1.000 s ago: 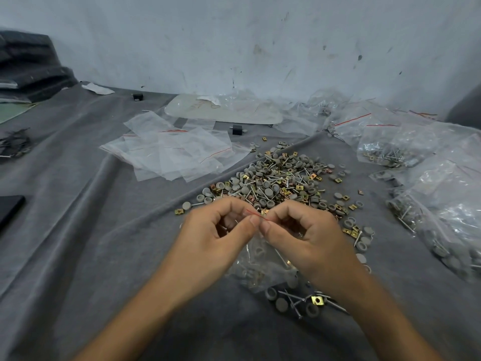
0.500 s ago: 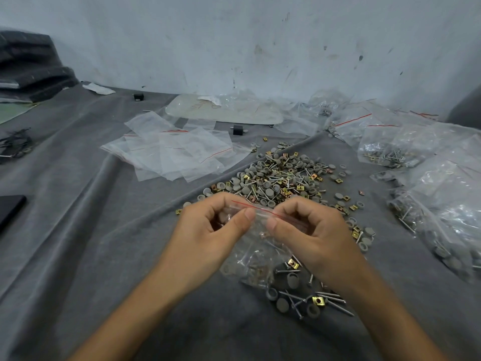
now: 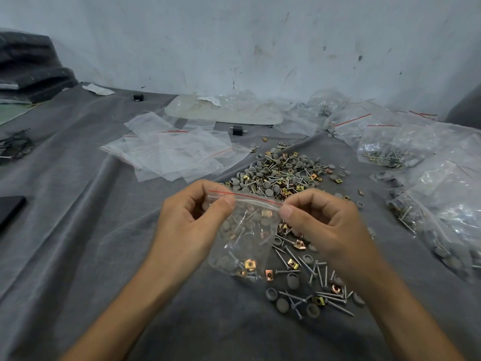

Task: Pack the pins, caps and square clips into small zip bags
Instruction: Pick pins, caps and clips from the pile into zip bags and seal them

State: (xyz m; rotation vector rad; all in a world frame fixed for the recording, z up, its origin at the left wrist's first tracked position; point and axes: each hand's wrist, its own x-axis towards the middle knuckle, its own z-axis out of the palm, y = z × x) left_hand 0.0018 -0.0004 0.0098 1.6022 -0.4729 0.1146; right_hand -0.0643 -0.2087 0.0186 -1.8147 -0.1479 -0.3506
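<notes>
A scuffed pale wall [image 3: 234,35] is seen across the top of the frame, and a wrinkled gray cloth [image 3: 78,243] is spread over the surface below it.

At the centre, a small zip bag [image 3: 242,238] is held up by its red-lined top edge. One corner is pinched between the thumb and curled fingers of the left hand [image 3: 192,225], and the other corner is pinched the same way by the right hand [image 3: 325,230]. Pins, caps and square clips can be seen through the plastic, gathered in the bag's lower part.

A loose heap [image 3: 307,287] of the same parts is spread just to the lower right of the bag. A larger pile [image 3: 281,175] lies beyond the hands. Empty bags [image 3: 177,152] are fanned out to the upper left of centre. Filled bags [image 3: 390,149] are crowded along the right edge, right up to the frame border.

Near the wall lies a pale sheet [image 3: 223,110] with faint red marks on it, too blurred to be read.

A broad stretch of folded cloth is seen at the lower left, between the left forearm and a dark flat object [image 3: 10,209] cut off by the left edge. Dark stacked material [image 3: 28,71] fills the upper left corner.
</notes>
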